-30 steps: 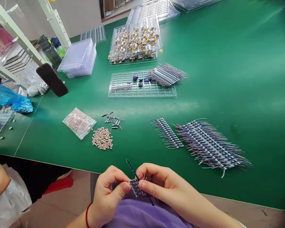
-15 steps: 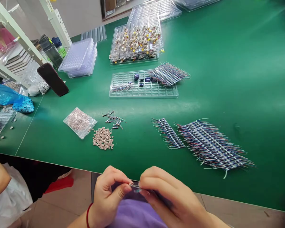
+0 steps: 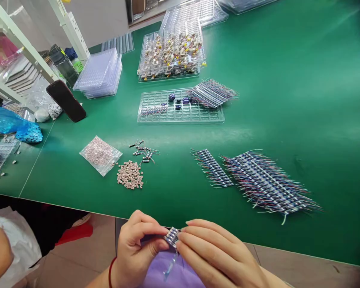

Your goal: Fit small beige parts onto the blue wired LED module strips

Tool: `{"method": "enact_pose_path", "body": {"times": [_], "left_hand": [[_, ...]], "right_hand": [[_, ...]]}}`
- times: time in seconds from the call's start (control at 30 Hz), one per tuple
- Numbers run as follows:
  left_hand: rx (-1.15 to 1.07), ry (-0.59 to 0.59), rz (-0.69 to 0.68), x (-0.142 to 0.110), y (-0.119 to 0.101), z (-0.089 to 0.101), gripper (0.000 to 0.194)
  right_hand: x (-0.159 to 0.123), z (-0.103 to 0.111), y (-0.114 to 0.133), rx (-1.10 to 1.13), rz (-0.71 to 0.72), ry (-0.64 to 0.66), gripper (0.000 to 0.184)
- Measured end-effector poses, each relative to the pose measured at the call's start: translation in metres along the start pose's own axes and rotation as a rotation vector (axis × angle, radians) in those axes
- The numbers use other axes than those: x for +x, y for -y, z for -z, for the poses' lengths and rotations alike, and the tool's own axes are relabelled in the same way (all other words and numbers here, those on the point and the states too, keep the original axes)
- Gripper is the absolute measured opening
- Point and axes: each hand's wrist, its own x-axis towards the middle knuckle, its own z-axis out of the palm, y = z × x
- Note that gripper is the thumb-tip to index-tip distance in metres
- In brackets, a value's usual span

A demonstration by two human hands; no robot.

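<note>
The left hand [image 3: 142, 246] is at the near edge of the green table [image 3: 273, 100], and it pinches a small panel [image 3: 171, 237] between the thumb and the index finger. The panel has dark and silver rows and is held above the purple cloth [image 3: 159, 270] on the person's lap. The right hand [image 3: 219, 254] has its fingers long and close together, with the tips at the right edge of the panel. Its thumb is hidden, so I cannot tell whether this hand also grips. Below the panel hangs a thin bluish strip [image 3: 170, 267], which is blurred. A red band [image 3: 110, 272] goes around the left wrist.

On the table, to the far left of the hands, lies a heap of small round parts [image 3: 130, 175], just beside a clear bag [image 3: 100, 155] filled with similar parts. Some loose wired pieces [image 3: 148, 153] lie behind the heap. To the right there is a narrow wired row [image 3: 213, 168], and next to it a larger wired sheet [image 3: 267, 182]. Farther away, a clear tray [image 3: 180, 121] carries dark blue pieces [image 3: 172, 97] and a wired stack [image 3: 213, 94] at its right end.
</note>
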Motion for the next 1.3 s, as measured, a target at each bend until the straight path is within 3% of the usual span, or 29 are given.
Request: {"method": "enact_pose_path", "body": {"times": [0.07, 0.2, 0.37, 0.47, 0.7, 0.8, 0.9, 0.97, 1.07, 1.17, 1.3], "left_hand": [[0.006, 0.009, -0.012, 0.000, 0.000, 0.000, 0.014], [-0.010, -0.006, 0.016, 0.002, -0.001, -0.001, 0.010], [-0.108, -0.005, 0.219, 0.005, 0.000, -0.001, 0.015], [-0.193, -0.020, 0.349, 0.007, 0.000, -0.001, 0.022], [-0.528, 0.006, 0.703, 0.014, 0.002, -0.005, 0.031], [-0.548, 0.080, 0.765, 0.026, -0.001, 0.000, 0.032], [-0.295, 0.205, 0.614, 0.055, -0.005, 0.011, 0.022], [0.035, 0.235, 0.397, 0.084, -0.004, 0.020, 0.011], [0.559, 0.227, 0.071, 0.133, 0.008, 0.029, 0.011], [0.678, 0.254, 0.022, 0.171, 0.025, 0.033, 0.012], [0.768, 0.311, -0.026, 0.188, 0.032, 0.044, 0.018]], "right_hand": [[0.003, 0.000, 0.001, 0.074, -0.097, -0.004, 0.025], [0.008, -0.001, 0.001, 0.384, -0.439, 0.019, 0.017], [0.013, 0.000, -0.004, 0.766, -0.911, 0.201, 0.008], [0.016, 0.000, -0.005, 0.996, -1.135, 0.267, 0.012], [0.017, -0.002, -0.012, 1.099, -1.282, 0.266, 0.021], [0.016, 0.000, -0.017, 1.071, -1.281, 0.273, 0.025], [0.020, 0.003, -0.027, 0.980, -1.271, 0.243, 0.031], [0.024, 0.005, -0.037, 0.892, -1.262, 0.185, 0.035], [0.032, 0.004, -0.056, 0.775, -1.260, 0.133, 0.042], [0.041, 0.000, -0.071, 0.722, -1.258, 0.144, 0.049], [0.057, -0.012, -0.082, 0.737, -1.232, 0.253, 0.052]]}}
